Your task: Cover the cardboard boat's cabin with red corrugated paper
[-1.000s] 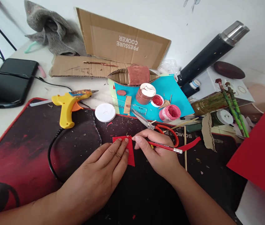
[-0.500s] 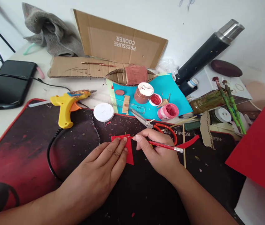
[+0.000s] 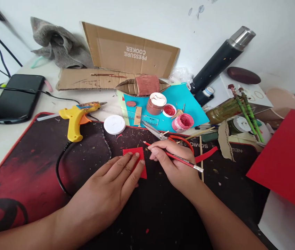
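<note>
My left hand (image 3: 117, 178) lies flat, fingers stretched out, over a small piece of red ribbed paper (image 3: 134, 151) on the dark mat. Its fingers cover much of the paper; the top edge and right side show. In my right hand (image 3: 174, 161) is a red and black pencil (image 3: 180, 159), held like a pen, its tip pointing left. That tip hovers just right of the paper's upper corner. Beyond the right hand lie orange-handled scissors (image 3: 154, 131), their handles partly hidden behind it. A red paper strip (image 3: 207, 155) lies to the hand's right.
A yellow glue gun (image 3: 73, 124) rests at left, its cord curling across the mat (image 3: 40, 159). Open paint jars (image 3: 182, 123) stand on blue paper (image 3: 195, 113) behind the scissors. A white lid (image 3: 114, 124), cardboard, a flask (image 3: 219, 62) and a red sheet (image 3: 285, 159) surround the workspace.
The pencil has come away from the paper's top edge, to the right. My left fingers sit slightly lower on the paper, showing more ribs at its top. The camera view has shifted slightly.
</note>
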Demonstrator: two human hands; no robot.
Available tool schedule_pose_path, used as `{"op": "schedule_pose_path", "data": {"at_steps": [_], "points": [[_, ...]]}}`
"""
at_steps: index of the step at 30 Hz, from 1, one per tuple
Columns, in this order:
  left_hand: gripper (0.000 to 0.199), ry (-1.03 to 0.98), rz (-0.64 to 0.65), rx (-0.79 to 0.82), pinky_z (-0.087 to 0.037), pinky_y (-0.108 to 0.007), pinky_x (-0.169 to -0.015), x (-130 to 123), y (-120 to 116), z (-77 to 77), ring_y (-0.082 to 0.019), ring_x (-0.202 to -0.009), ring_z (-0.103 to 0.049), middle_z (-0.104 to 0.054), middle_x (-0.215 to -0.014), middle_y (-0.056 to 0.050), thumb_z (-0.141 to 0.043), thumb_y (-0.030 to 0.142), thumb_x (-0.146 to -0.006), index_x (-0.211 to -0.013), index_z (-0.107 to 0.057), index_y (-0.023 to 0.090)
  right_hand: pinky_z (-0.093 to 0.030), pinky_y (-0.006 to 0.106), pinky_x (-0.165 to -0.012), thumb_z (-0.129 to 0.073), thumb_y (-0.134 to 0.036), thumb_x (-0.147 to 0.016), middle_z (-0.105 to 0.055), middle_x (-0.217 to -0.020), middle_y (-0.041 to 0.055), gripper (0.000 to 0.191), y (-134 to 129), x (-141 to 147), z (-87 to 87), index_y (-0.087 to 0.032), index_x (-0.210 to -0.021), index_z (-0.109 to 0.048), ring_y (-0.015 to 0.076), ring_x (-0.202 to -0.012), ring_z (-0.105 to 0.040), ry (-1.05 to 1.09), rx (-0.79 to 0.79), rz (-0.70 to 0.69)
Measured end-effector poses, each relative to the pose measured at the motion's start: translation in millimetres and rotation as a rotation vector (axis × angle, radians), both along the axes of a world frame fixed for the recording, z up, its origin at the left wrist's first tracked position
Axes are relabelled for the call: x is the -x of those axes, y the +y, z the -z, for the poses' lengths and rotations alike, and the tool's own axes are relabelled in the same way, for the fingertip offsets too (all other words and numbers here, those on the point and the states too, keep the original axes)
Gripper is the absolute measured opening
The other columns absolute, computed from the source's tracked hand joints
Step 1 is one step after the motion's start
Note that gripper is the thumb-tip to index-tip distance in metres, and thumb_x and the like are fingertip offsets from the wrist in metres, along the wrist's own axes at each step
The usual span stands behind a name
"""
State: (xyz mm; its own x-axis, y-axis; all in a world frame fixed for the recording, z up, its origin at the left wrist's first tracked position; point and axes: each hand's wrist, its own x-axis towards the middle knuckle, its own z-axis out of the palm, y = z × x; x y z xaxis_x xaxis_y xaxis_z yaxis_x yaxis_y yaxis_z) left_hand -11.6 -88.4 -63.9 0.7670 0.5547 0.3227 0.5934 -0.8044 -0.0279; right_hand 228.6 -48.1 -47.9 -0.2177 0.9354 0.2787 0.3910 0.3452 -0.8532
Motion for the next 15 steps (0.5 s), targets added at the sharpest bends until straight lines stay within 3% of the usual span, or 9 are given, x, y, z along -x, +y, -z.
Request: {"op": "schedule_pose_path", "data": {"at_steps": [4, 7, 9, 11, 13, 15], "points": [[0.049, -0.022, 0.021, -0.017, -0.061, -0.046, -0.107, 5.0, 0.6, 1.2, -0.034, -0.134, -0.074, -0.076, -0.146, -0.022, -0.033, 0.003, -0.109, -0.146, -0.065, 0.002, -0.062, 0.028, -0.075, -0.067, -0.025, -0.111, -0.084, -0.088, -0.0004, 0.016, -1.6, 0.8, 4.8, -0.023, -0.11, -0.083, 0.0145, -0.073, -0.078, 0.032, 0.033, -0.032], [0.042, -0.146, 0.038, 0.072, -0.065, -0.043, -0.102, 11.2, 11.3, -1.0, -0.033, -0.124, -0.079, -0.082, -0.133, -0.02, -0.039, 0.007, -0.111, -0.139, -0.07, 0.005, -0.063, 0.028, -0.071, -0.068, -0.029, -0.111, -0.083, -0.085, -0.0004, 0.017, -2.7, 1.7, 5.7, -0.023, -0.109, -0.084, 0.0147, -0.07, -0.077, 0.086, 0.071, -0.027], [0.031, -0.314, -0.059, 0.273, -0.068, -0.036, -0.092, 15.1, 22.3, -7.8, -0.028, -0.104, -0.084, -0.086, -0.118, -0.013, -0.05, 0.019, -0.112, -0.127, -0.076, 0.013, -0.062, 0.028, -0.069, -0.068, -0.031, -0.11, -0.082, -0.084, -0.0002, 0.018, -3.1, 1.5, 5.2, -0.023, -0.106, -0.084, 0.0144, -0.068, -0.076, 0.137, 0.087, -0.013], [0.019, -0.542, -0.265, 0.526, -0.068, -0.031, -0.078, 17.0, 32.2, -18.0, -0.022, -0.082, -0.083, -0.086, -0.098, -0.004, -0.064, 0.031, -0.107, -0.113, -0.079, 0.021, -0.061, 0.028, -0.067, -0.068, -0.035, -0.111, -0.081, -0.084, 0.0004, 0.021, -3.1, 0.8, 4.1, -0.023, -0.104, -0.083, 0.0144, -0.067, -0.075, 0.188, 0.114, 0.001], [0.016, -0.797, -0.412, 0.766, -0.066, -0.028, -0.071, 16.1, 38.2, -27.7, -0.02, -0.074, -0.08, -0.083, -0.089, -0.001, -0.075, 0.04, -0.099, -0.101, -0.077, 0.024, -0.06, 0.029, -0.066, -0.066, -0.04, -0.111, -0.08, -0.086, 0.0013, 0.024, -2.7, -0.2, 2.9, -0.023, -0.104, -0.081, 0.0148, -0.067, -0.074, 0.218, 0.158, 0.005], [0.024, -1.003, -0.456, 0.976, -0.066, -0.027, -0.068, 12.7, 39.6, -33.4, -0.019, -0.072, -0.078, -0.081, -0.086, 0.0, -0.084, 0.045, -0.092, -0.097, -0.074, 0.023, -0.06, 0.03, -0.066, -0.067, -0.045, -0.111, -0.079, -0.088, 0.0021, 0.027, -2.0, -1.0, 1.9, -0.023, -0.104, -0.08, 0.0158, -0.069, -0.075, 0.233, 0.204, 0.004]]}}
